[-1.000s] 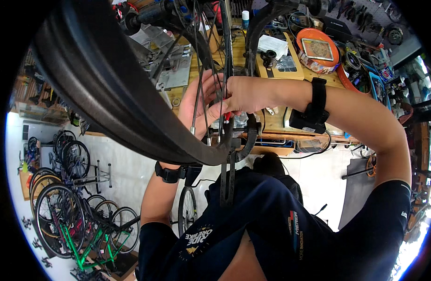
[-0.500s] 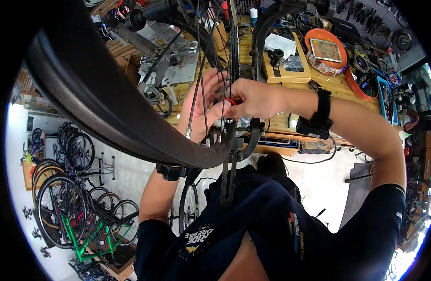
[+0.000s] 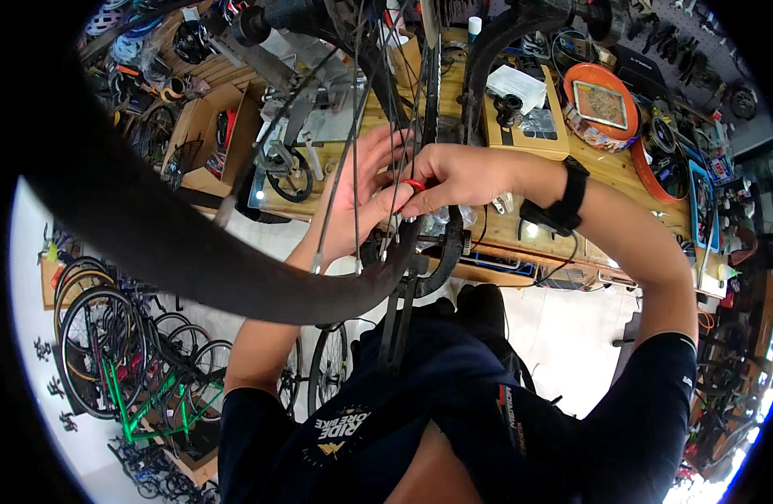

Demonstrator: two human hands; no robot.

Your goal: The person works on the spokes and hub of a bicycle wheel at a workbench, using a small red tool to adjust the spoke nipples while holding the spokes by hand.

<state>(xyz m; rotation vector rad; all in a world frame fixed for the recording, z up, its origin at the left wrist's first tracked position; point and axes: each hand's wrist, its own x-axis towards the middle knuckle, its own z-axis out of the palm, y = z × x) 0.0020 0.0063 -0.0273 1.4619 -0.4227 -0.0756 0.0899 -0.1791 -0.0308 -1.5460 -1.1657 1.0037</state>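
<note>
While the right hand (image 3: 455,178) pinches a red spoke wrench (image 3: 415,184) by the wheel rim (image 3: 302,294), left hand (image 3: 368,206) spread, more red shows than a second ago, suggesting a shifted hold.

The wooden bench (image 3: 609,172) spans about ten to three o'clock. On it lie a yellow box (image 3: 525,144) past one, a round orange tin (image 3: 600,72) at two, an orange tray (image 3: 644,170) beyond.

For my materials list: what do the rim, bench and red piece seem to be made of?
Rim: matte black, perhaps carbon or coated metal; the dull surface leaves both open.
Bench: apparently wood, yellowish, with streaky grain.
Red piece: plastic or coated metal, brightly coloured; mostly hidden, so unsure.
</note>
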